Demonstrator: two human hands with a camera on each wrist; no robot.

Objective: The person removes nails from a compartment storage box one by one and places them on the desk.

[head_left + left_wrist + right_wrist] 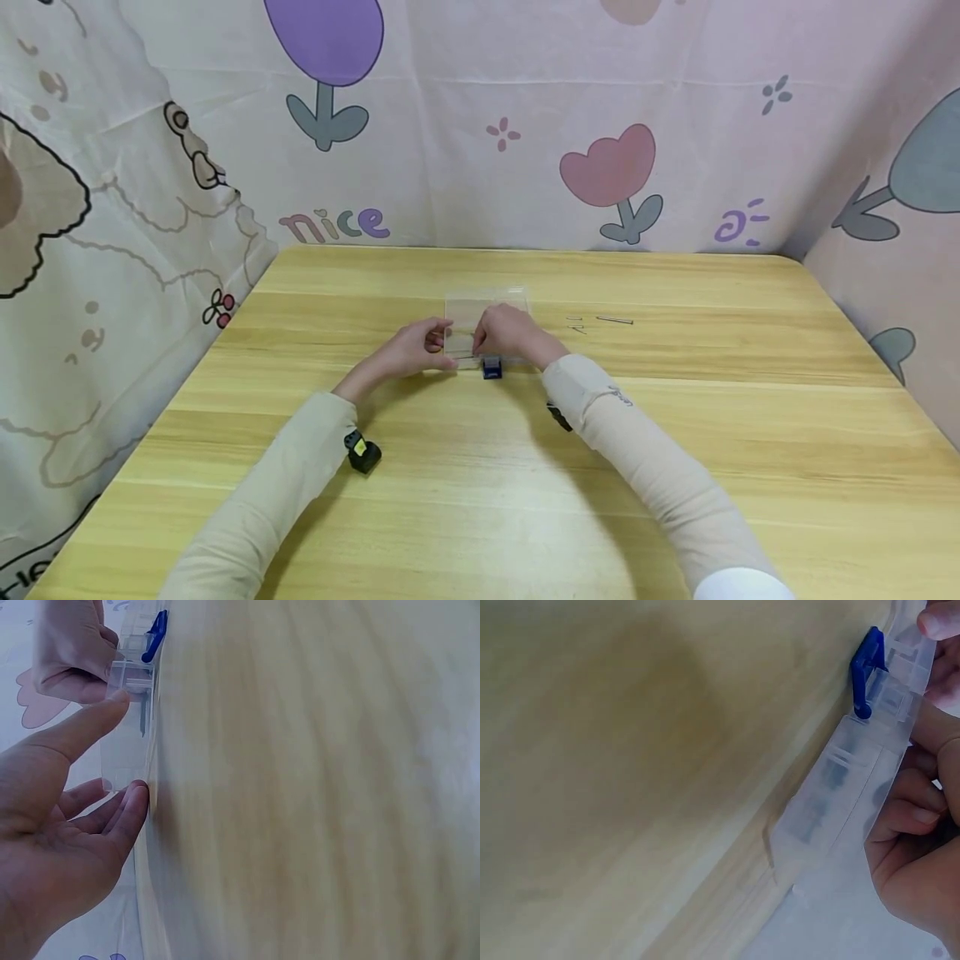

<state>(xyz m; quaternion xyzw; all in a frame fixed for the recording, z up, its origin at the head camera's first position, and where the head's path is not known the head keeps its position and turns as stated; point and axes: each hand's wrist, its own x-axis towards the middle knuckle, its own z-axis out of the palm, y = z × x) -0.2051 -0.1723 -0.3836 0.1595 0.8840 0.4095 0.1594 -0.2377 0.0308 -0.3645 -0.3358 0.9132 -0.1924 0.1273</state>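
Note:
A clear plastic box (459, 340) with a blue latch (492, 367) on its front stands at the middle of the table, its see-through lid (487, 293) raised at the back. My left hand (414, 346) holds the box's left end; in the left wrist view its thumb (112, 711) touches the front wall, with the other fingers near the corner. My right hand (506, 329) reaches into the box from above with bent fingers. Whether its fingertips pinch anything is hidden. A thin dark piece (143, 718) shows through the front wall.
Right of the box lie a longer nail (615, 320) and a few small nail-like pieces (576, 327). The wooden table (450, 483) ends at a printed cloth (450, 167) behind. Black wrist cameras (363, 454) sit on both forearms.

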